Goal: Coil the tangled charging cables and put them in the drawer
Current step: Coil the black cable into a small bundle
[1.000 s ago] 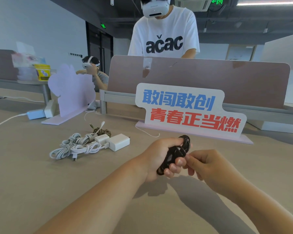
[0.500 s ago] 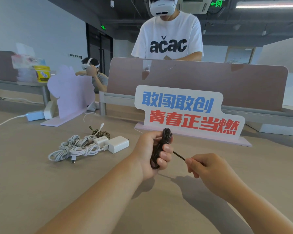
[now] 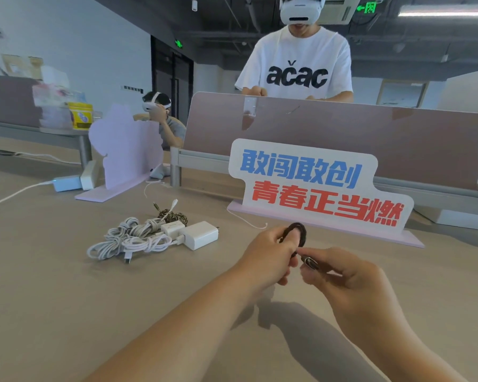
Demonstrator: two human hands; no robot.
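Both forearms reached out over the desk (image 3: 66, 299), hands almost touching. The left hand (image 3: 271, 255) curled round a small dark cable coil (image 3: 298, 232), held above the desk, while the right hand (image 3: 348, 277) pinched its metal plug (image 3: 309, 262). Bundled white cables (image 3: 133, 238) lay well to the left.

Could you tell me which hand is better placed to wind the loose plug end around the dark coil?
Probably the right hand: it pinches the plug end right beside the dark cable coil, while the left hand is occupied gripping that coil to keep its loops together.
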